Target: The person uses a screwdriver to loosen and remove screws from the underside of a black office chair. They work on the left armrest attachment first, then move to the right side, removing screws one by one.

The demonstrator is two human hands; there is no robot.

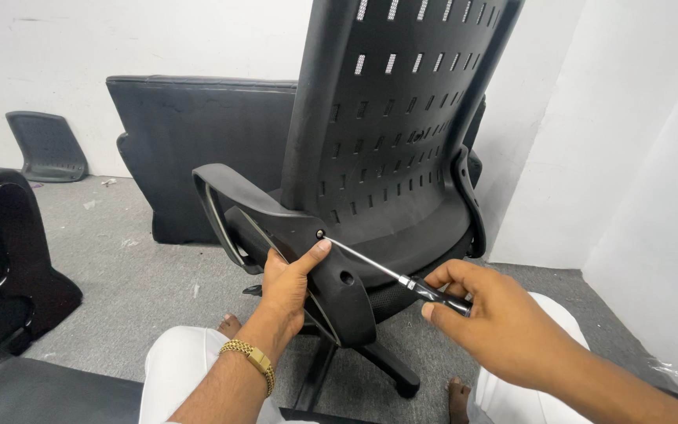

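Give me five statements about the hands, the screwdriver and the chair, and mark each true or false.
1. The right hand holds a screwdriver. True.
2. The screwdriver's tip is at a hole in the armrest. True.
3. The left hand hangs free, touching nothing. False: it grips the armrest, thumb beside the tip.
4. The chair back is solid wood. False: it is black with rows of slots.
5. A gold-coloured bracelet sits on the left wrist. True.

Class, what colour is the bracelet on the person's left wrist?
Gold: the linked metal bracelet shows best in the head view, below the left hand gripping the black chair armrest.
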